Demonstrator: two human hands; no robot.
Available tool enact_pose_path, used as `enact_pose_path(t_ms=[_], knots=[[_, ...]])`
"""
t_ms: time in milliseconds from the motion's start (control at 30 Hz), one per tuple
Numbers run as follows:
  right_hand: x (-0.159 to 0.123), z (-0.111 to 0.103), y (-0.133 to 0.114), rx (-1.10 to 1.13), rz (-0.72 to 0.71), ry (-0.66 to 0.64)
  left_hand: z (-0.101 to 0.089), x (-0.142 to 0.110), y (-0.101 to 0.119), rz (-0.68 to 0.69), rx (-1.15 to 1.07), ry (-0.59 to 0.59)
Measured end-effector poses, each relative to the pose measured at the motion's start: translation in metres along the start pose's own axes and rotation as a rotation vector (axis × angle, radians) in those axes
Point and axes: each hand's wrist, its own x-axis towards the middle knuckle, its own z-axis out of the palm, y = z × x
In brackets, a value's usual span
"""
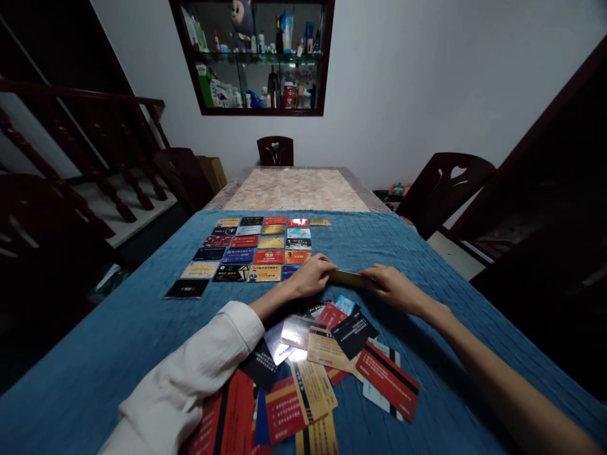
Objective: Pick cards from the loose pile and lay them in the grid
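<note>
Between my two hands a gold-coloured plastic card (349,278) is held, tilted so that it shows as a thin strip. My left hand (310,276) pinches its left end, beside the laid-out cards. At the opposite end, the fingers of my right hand (389,285) are closed on the card. Nearer to me lies a loose, overlapping heap of cards, among them a red card (387,379), a black card (355,335) and a tan card (327,347). Cards in neat rows, such as a red card (269,256) and a black card (186,289), lie flat at the left.
A blue cloth (142,328) covers the near part of the table, with a patterned tabletop (303,189) beyond. Dark wooden chairs stand around it, one at the right (443,183). A wall cabinet (260,57) holds bottles and a plush toy.
</note>
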Motion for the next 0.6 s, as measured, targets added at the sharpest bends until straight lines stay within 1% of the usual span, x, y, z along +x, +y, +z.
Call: enact_pose_path(t_ms=[233,600], knots=[[-0.0001,0.0025,0.0010,0.007,0.022,0.046,0.0000,0.0000,0.0009,-0.009,-0.036,0.034],[-0.0014,0.0057,0.0031,0.115,-0.002,0.117,-0.0012,0.0002,0.0037,-0.021,-0.028,0.036]])
